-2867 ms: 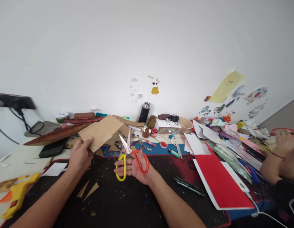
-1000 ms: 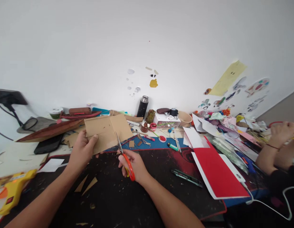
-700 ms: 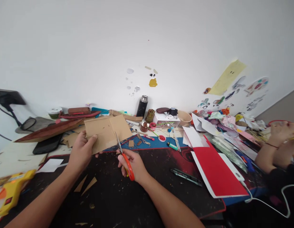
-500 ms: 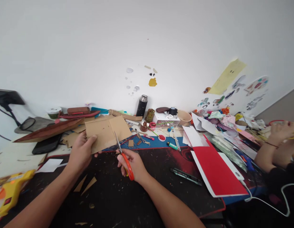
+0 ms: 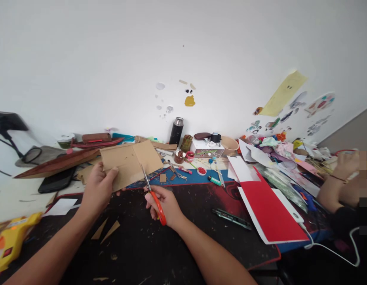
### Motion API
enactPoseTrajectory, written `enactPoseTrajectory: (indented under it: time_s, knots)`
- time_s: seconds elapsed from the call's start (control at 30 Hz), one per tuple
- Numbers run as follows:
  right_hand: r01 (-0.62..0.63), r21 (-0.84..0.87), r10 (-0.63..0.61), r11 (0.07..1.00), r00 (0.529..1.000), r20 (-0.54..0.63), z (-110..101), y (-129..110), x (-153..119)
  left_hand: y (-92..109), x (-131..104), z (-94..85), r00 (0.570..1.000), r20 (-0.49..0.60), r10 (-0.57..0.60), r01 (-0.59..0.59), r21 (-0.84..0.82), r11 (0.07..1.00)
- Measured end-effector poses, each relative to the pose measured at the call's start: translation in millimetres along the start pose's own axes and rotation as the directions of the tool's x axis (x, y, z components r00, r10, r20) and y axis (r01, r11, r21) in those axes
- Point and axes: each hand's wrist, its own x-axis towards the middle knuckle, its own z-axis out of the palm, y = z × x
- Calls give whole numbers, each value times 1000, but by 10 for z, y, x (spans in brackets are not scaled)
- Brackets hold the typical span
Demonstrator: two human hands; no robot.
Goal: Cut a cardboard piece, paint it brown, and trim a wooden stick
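Note:
My left hand (image 5: 101,184) pinches the left edge of a flat brown piece of cardboard (image 5: 125,164), thumb on top and fingers underneath. In my right hand (image 5: 165,204) is a pair of scissors (image 5: 157,208) with orange-red handles. Their blades lie at the cardboard's lower edge, pointing up and away along a line in the sheet. Part of the lower blade is hidden by the cardboard. Two thin cardboard triangles (image 5: 110,231) lie on the black mat (image 5: 141,245) below my hands.
At left lie a yellow glue gun (image 5: 18,239) and a brown boat-shaped piece (image 5: 57,163). A black flask (image 5: 176,131) stands by the wall. To the right are a dark cutter-like tool (image 5: 231,219) and red card (image 5: 274,209). Another person's arm (image 5: 334,190) is at far right.
The cardboard and my left hand have shifted slightly left and up. The scissors stay at the cardboard's lower edge in my right hand, almost unmoved. The view has moved a little.

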Motion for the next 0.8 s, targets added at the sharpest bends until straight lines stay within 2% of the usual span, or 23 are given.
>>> enactPoseTrajectory:
  time_s: [0.27, 0.5, 0.67, 0.8]
  knots:
    - [5, 9, -5, 1000, 1000, -2, -1, 7, -22, 35, -12, -43, 999, 29, -33, 33, 12, 999]
    - [-15, -47, 13, 999, 998, -57, 9, -26, -50, 65, -61, 13, 1000, 12, 17, -17, 50, 999]
    - [-11, -93, 4, 996, 997, -77, 2, 13, -53, 89, -76, 20, 999, 30, -44, 43, 25, 999]
    - [-6, -85, -3, 996, 994, -105, -4, 57, -35, 58, -67, 27, 998, 30, -47, 46, 17, 999]
